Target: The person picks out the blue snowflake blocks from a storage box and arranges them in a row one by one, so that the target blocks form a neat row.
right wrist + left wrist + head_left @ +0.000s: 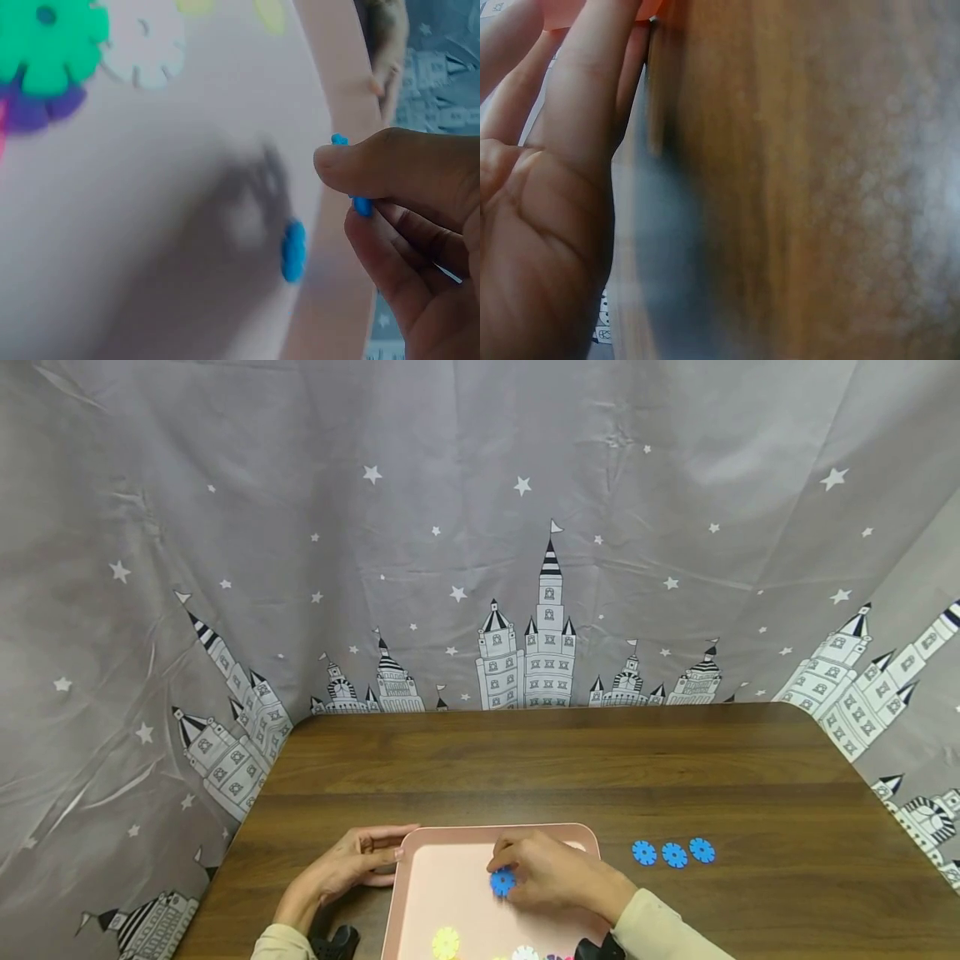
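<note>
My right hand (pixel 551 872) is over the pink tray (pixel 408 893), pinching a blue notched disc (pixel 362 205) between thumb and fingers. The right wrist view shows that disc nearly edge-on, mostly covered by the thumb. Lower in the same view, another blue disc (pixel 293 251) lies in the tray near its wall. My left hand (pixel 348 864) is at the tray's upper left corner, with extended fingers against its outer side. In the left wrist view the palm (pixel 544 247) shows, and the fingers reach up to the tray's pinkish edge.
Three blue discs (pixel 674 855) lie in a row on the wooden table (pixel 787 827), right of the tray. Inside the tray are a yellow disc (pixel 446 942), a green disc (pixel 49 45), a white disc (pixel 146 45) and a purple disc (pixel 45 109). A grey castle-print curtain (pixel 450 527) hangs behind.
</note>
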Tool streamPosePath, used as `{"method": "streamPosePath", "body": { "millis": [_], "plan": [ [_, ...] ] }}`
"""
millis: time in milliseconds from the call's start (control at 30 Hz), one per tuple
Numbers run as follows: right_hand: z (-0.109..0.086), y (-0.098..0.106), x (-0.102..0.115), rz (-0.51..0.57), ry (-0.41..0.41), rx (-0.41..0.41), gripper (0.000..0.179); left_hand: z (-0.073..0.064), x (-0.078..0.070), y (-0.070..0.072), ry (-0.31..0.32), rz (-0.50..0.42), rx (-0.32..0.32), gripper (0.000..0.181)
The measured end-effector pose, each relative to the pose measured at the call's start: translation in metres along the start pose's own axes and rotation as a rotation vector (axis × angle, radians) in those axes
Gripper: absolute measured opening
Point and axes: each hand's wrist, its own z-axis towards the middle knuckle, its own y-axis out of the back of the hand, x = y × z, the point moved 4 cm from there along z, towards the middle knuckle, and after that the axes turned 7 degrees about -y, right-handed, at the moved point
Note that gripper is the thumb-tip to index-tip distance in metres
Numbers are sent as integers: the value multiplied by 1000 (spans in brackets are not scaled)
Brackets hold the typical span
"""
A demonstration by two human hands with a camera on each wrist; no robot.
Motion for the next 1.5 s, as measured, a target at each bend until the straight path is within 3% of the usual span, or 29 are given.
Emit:
{"method": "streamPosePath", "body": {
  "millis": [233, 467, 667, 1000, 1367, 1500],
  "plan": [
    [-23, 34, -18, 2, -96, -70, 33, 1, 1, -2, -12, 2, 9, 48],
    [-52, 66, -35, 17, -146, -180, 33, 2, 1, -1, 29, -4, -20, 47],
    [-75, 84, -45, -23, -164, -282, 35, 2, 2, 2, 22, 11, -8, 48],
    [-119, 99, -69, -38, -281, -374, 34, 1, 3, 1, 30, 4, -20, 48],
    [-165, 104, -100, -211, -301, -483, 39, 1, 3, 1, 22, 5, -12, 47],
    [-179, 106, -109, -261, -351, -513, 40, 1, 3, 1, 19, 6, -11, 47]
  ]
}}
